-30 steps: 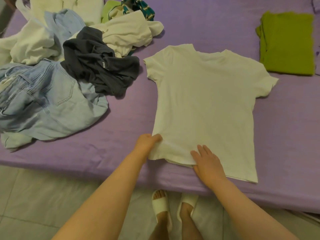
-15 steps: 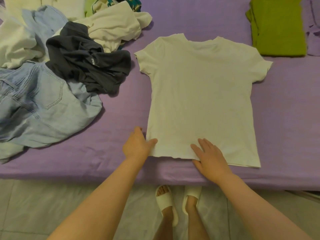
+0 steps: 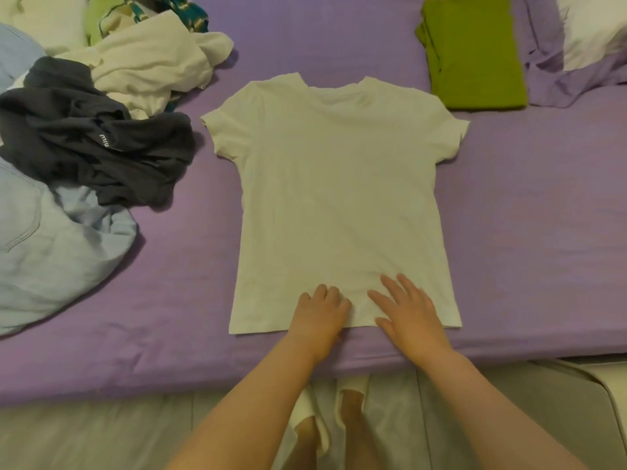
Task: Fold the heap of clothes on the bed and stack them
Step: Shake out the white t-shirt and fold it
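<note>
Left hand [image 3: 319, 312] slid inward along hem, fingers curled, now beside right hand [image 3: 409, 312] pressing flat on white t-shirt [image 3: 339, 198]

Purple bed [image 3: 509, 232] bears white T-shirt [image 3: 339, 184], clothes heap [image 3: 101, 130], folded green garment [image 3: 475, 52].

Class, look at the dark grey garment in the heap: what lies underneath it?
The dark grey garment lies on pale blue jeans at its near side and overlaps a cream garment behind. What lies beneath its middle is covered and cannot be seen.
</note>
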`<state>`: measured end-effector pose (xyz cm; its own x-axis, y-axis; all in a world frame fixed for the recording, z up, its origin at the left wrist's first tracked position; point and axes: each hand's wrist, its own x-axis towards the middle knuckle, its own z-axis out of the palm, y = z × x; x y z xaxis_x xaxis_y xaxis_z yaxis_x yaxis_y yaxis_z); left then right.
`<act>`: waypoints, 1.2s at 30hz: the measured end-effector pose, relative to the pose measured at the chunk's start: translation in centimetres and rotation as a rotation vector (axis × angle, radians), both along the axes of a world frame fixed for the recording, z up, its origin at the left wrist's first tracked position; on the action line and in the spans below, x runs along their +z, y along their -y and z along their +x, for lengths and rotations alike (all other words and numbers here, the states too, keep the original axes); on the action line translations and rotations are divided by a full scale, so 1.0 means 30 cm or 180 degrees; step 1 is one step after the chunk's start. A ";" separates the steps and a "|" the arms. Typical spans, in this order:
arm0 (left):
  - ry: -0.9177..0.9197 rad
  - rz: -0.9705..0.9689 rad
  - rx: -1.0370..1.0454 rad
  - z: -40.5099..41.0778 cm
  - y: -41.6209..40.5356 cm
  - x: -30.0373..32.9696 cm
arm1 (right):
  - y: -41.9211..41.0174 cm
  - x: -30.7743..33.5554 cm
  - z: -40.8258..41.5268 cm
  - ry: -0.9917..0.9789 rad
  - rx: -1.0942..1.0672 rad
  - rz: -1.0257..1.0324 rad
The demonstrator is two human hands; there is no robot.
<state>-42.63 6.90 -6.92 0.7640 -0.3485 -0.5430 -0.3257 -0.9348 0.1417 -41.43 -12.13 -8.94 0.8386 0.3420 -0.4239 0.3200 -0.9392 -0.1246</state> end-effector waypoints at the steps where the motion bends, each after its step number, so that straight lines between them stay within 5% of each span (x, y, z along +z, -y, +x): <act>1: 0.0156 -0.0057 0.0047 0.004 0.004 -0.008 | 0.022 -0.003 0.002 -0.0045 0.0014 0.0053; 8: 0.0107 0.0081 -0.0571 0.022 -0.017 -0.011 | 0.162 0.003 0.030 0.0184 0.0636 0.0222; 21: -0.0595 -0.0139 0.0512 0.076 0.002 -0.005 | 0.201 0.048 0.071 0.0115 0.0980 0.0158; 26: -0.0863 0.0009 0.0663 0.087 0.030 0.003 | 0.212 0.056 0.094 -0.0124 0.0754 0.0187; 30: -0.1262 0.0173 0.0506 0.110 0.049 0.031 | 0.208 0.087 0.098 -0.0945 0.0452 0.0142; 33: -0.1571 0.0233 0.0556 0.138 0.096 0.060 | 0.200 0.107 0.114 -0.0720 0.0026 0.0378; 36: -0.1070 -0.0221 0.0885 0.198 0.148 0.069 | 0.199 0.088 0.170 -0.0058 -0.0033 0.0553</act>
<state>-36.70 2.47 -4.84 0.6187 -0.1988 -0.7600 0.0120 -0.9649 0.2622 -36.33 -18.10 -6.31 0.8351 0.4030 -0.3744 0.3068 -0.9062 -0.2911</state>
